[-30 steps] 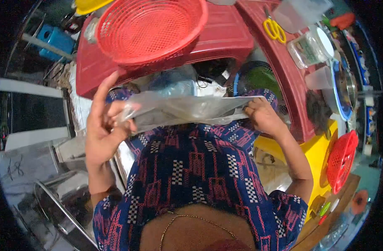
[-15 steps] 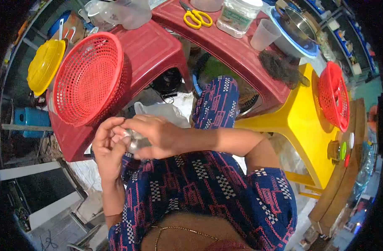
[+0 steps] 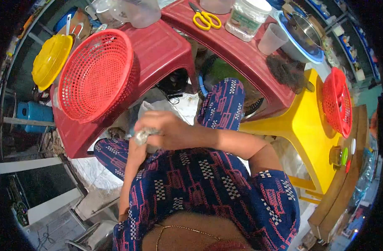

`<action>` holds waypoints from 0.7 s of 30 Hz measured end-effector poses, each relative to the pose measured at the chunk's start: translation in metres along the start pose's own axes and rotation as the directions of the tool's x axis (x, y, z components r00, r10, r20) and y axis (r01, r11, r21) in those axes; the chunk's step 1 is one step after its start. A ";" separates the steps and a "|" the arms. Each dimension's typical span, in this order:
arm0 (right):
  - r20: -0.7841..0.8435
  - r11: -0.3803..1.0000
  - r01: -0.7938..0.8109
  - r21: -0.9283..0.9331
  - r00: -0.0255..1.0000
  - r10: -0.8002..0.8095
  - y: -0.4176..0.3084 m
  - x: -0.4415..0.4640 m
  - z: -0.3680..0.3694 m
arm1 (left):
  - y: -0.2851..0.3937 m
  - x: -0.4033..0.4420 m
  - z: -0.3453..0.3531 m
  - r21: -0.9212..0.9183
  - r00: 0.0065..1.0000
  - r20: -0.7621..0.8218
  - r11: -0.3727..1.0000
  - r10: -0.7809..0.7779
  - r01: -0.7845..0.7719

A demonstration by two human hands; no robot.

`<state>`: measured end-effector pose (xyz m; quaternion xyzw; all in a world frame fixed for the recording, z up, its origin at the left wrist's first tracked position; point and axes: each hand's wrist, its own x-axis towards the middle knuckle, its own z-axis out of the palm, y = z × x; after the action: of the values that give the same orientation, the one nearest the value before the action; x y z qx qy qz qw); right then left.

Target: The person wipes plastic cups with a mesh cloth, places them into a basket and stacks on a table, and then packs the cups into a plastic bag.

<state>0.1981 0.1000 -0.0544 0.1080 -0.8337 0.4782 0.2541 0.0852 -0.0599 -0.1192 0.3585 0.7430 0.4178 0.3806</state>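
Observation:
In front of my lap, my right hand (image 3: 164, 129) is closed round a crumpled clear plastic bag (image 3: 143, 136), which bulges out between the fingers. My left hand (image 3: 138, 149) is just below and partly behind the right hand and the bag; its fingers are hidden. A whitish plastic bag (image 3: 158, 108) shows beyond my hands, between my knees.
A red basket (image 3: 97, 75) rests on a red stool (image 3: 158, 48). Yellow scissors (image 3: 207, 21), a lidded jar (image 3: 246, 21) and a translucent cup (image 3: 273, 39) stand on another red stool. At the right is a yellow stool (image 3: 302, 121) with a red basket (image 3: 337, 102).
The clear plastic bag was stretched flat between both hands and is now bunched up. My right hand has crossed to the left and closed over it, while my left hand has dropped below it.

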 end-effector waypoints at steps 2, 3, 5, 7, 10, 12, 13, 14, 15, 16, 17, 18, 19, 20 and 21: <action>-0.134 0.992 -0.102 0.080 0.985 0.112 0.005 -0.005 -0.007 | -0.007 0.009 0.005 -0.269 0.973 -0.232 0.961 -0.003 -0.061; -0.066 0.995 -0.067 0.067 0.995 0.071 0.014 -0.012 -0.014 | -0.016 0.016 0.009 -0.477 0.949 -0.303 0.848 0.089 -0.232; 0.007 0.992 -0.126 0.017 0.992 0.126 0.011 -0.024 -0.024 | -0.023 0.014 -0.001 -0.629 0.979 -0.202 0.764 0.016 -0.143; 0.196 0.965 -0.235 -0.118 0.947 0.254 0.005 -0.033 -0.026 | -0.025 0.014 -0.005 -0.753 0.996 -0.079 0.657 -0.037 -0.035; 0.389 0.981 0.059 -0.187 0.921 0.019 -0.004 -0.026 -0.015 | -0.021 0.026 -0.006 -0.118 0.969 0.232 0.987 -0.082 0.112; 0.530 0.914 0.217 -0.343 0.848 -0.002 -0.008 -0.011 -0.012 | -0.040 0.031 0.013 -0.232 0.974 0.215 0.973 0.065 -0.014; 0.448 0.847 0.316 -0.428 0.888 -0.105 -0.005 -0.006 -0.012 | -0.013 0.022 0.017 -0.053 0.973 0.112 0.979 0.200 -0.195; 0.371 0.760 0.396 -0.515 0.902 -0.219 -0.002 -0.001 -0.013 | 0.002 0.017 0.019 0.142 0.938 0.033 0.927 0.346 -0.347; 0.373 0.760 0.399 -0.512 0.901 -0.221 0.004 0.000 -0.015 | -0.020 0.024 0.016 0.384 0.919 0.243 0.839 0.312 -0.386; 0.412 0.793 0.310 -0.524 0.907 -0.082 0.013 -0.001 -0.016 | -0.010 0.021 0.015 0.385 0.921 0.236 0.841 0.309 -0.380; 0.449 0.814 0.220 -0.538 0.892 0.056 0.022 -0.005 -0.014 | 0.010 0.015 0.015 0.293 0.960 0.199 0.923 0.195 -0.248; 0.456 0.818 0.226 -0.530 0.889 0.049 0.035 -0.016 -0.007 | 0.019 0.011 0.014 0.191 0.982 0.174 0.976 0.073 -0.106; 0.307 0.896 0.021 -0.444 0.943 0.130 0.051 -0.031 0.003 | 0.008 0.011 0.015 0.190 0.984 0.166 0.977 0.066 -0.098; 0.164 0.932 -0.177 -0.316 0.958 0.237 0.055 -0.038 0.008 | -0.008 0.013 0.017 0.231 0.980 0.177 0.964 0.089 -0.129; 0.171 0.935 -0.175 -0.309 0.957 0.236 0.059 -0.044 0.013 | -0.023 0.014 0.018 0.270 0.975 0.191 0.949 0.110 -0.160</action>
<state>0.2066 0.1166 -0.1265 0.0300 -0.9233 0.3607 0.1282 0.0893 -0.0510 -0.1494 0.4945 0.7329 0.2995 0.3587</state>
